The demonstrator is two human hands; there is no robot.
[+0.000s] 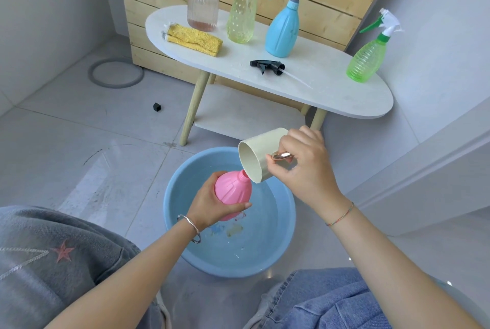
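Observation:
My left hand (212,208) grips a pink bottle (233,190) with no spray head, held upright over a blue basin (281,243) that has water in it. My right hand (302,167) holds a cream cup (258,156) by its copper-coloured handle (281,155). The cup is tipped on its side, its lower rim touching the bottle's open neck. A black spray head (267,66) with its clear tube lies on the white oval table (344,92).
On the table stand a clear pinkish spray bottle (202,7), a yellow-green one (241,15), a blue one (283,26) and a green one (367,60), plus a folded yellow cloth (193,39). A small black cap (157,107) and a grey ring (116,73) lie on the tiled floor.

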